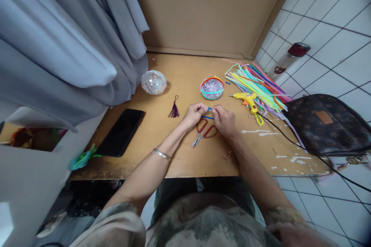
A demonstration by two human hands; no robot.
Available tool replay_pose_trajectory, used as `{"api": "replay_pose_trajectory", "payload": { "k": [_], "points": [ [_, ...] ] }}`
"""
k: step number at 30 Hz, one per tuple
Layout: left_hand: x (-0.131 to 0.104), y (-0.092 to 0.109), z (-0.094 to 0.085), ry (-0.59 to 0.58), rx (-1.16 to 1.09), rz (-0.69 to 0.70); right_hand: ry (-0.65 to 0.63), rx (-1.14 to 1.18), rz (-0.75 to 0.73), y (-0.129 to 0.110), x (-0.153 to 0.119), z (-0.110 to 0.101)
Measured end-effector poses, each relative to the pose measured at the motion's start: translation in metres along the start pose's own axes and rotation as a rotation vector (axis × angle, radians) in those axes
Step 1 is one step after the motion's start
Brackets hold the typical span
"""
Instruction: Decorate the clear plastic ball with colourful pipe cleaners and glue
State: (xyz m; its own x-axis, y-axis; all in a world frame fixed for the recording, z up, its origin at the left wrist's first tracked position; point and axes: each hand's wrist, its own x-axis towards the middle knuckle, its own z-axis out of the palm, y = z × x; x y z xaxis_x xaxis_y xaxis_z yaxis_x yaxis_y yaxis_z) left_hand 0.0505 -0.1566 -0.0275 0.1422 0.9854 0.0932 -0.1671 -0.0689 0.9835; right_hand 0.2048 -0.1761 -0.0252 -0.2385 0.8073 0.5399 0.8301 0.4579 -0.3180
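Observation:
Between my two hands runs a short blue pipe cleaner (209, 109), pinched from both sides. My left hand (196, 115) closes its thumb and fingers on one end, and my right hand (224, 120) grips the other. A second blue length (207, 117) shows just below; whether it belongs to the same piece I cannot tell. Red-handled scissors (206, 131) lie under and between my hands, blades toward me. Beyond my hands sits a clear ball-like shape (212, 88) with coloured pipe cleaners around it. A dark purple tassel (174, 109) lies left of my left hand.
A clear, speckled bowl-like shape (154, 82) stands at the back left, with a black phone (121, 132) nearer. On the right are a yellow glue gun (246, 99) with a black cord, many pipe cleaners (261, 85) and a brown bag (327, 123). A grey curtain (95, 38) hangs left.

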Motion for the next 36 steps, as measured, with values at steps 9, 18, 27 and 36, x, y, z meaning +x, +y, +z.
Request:
{"api": "replay_pose_trajectory", "payload": {
  "k": [9, 18, 27, 36],
  "points": [
    [-0.006, -0.001, 0.018, 0.198, -0.232, -0.150, -0.100, -0.134, 0.004, -0.016, -0.004, 0.007],
    [-0.007, -0.007, 0.022, 0.233, -0.170, -0.120, 0.032, 0.003, 0.132, -0.006, -0.003, 0.011],
    [-0.006, -0.001, 0.009, 0.040, 0.006, -0.101, 0.008, 0.323, 0.099, 0.018, 0.005, 0.007],
    [0.002, 0.004, -0.010, -0.078, 0.191, -0.045, -0.055, 0.332, -0.075, 0.029, 0.007, 0.008]
  ]
}}
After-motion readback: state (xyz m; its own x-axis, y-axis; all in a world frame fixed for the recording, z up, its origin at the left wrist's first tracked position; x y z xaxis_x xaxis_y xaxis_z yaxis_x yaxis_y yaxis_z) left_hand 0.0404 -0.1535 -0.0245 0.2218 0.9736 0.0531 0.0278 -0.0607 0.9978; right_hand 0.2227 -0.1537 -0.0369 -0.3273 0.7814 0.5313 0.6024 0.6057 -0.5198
